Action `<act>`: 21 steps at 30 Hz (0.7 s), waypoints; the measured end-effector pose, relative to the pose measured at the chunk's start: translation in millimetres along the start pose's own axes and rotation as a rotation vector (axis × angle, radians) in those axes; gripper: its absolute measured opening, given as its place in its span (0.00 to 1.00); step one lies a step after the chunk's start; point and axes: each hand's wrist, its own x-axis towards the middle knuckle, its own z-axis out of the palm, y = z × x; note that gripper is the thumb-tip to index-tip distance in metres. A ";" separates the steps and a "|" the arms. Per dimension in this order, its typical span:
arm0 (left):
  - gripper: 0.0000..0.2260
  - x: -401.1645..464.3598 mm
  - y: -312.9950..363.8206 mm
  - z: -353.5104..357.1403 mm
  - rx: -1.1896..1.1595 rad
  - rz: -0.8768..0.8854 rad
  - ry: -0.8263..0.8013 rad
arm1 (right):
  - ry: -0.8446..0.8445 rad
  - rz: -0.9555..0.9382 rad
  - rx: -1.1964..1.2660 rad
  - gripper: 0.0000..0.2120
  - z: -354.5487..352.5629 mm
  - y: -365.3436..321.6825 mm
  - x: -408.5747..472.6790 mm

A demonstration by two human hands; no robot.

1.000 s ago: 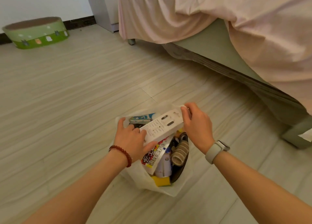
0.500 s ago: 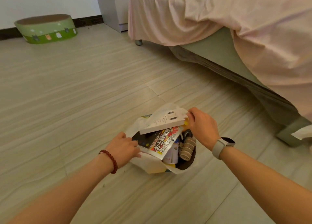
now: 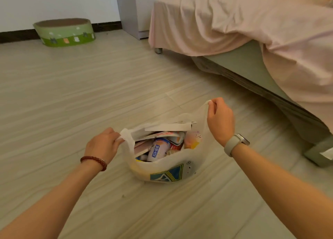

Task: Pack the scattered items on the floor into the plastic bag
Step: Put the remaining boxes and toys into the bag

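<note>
A translucent white plastic bag (image 3: 144,168) stands on the wooden floor in front of me, its mouth pulled wide. Inside lie a flat white box (image 3: 169,126), a white bottle with a blue label (image 3: 157,151), a pinkish round packet (image 3: 192,139) and several other packets. My left hand (image 3: 102,145), with a red bead bracelet on the wrist, pinches the bag's left handle. My right hand (image 3: 219,120), with a watch on the wrist, holds the right handle up higher. No loose items lie on the floor around the bag.
A bed (image 3: 252,62) with a pink sheet hanging over its side stands close on the right, one leg (image 3: 317,154) near my right arm. A green oval cat scratcher (image 3: 64,32) sits by the far wall. A white cabinet (image 3: 133,12) stands beside the bed.
The white box has dropped lower into the bag. Both hands have left the box and taken the bag's handles, pulling them apart and upward. My view has pulled back and lifted.
</note>
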 end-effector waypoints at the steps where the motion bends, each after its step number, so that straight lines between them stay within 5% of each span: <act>1: 0.09 -3.5 -1.1 1.3 -0.008 0.035 0.022 | -0.009 0.003 -0.023 0.11 -0.9 2.7 -6.0; 9: 0.06 -24.5 -1.8 16.0 0.056 0.278 0.032 | -0.208 -0.047 -0.342 0.13 -4.0 10.7 -61.2; 16: 0.27 -27.2 -1.4 -12.0 0.231 0.477 0.002 | -0.129 -0.281 -0.491 0.23 9.4 -45.8 -72.7; 21: 0.23 -36.2 -24.8 -49.1 0.176 0.353 0.019 | -0.270 -0.581 -0.393 0.18 47.7 -108.6 -100.7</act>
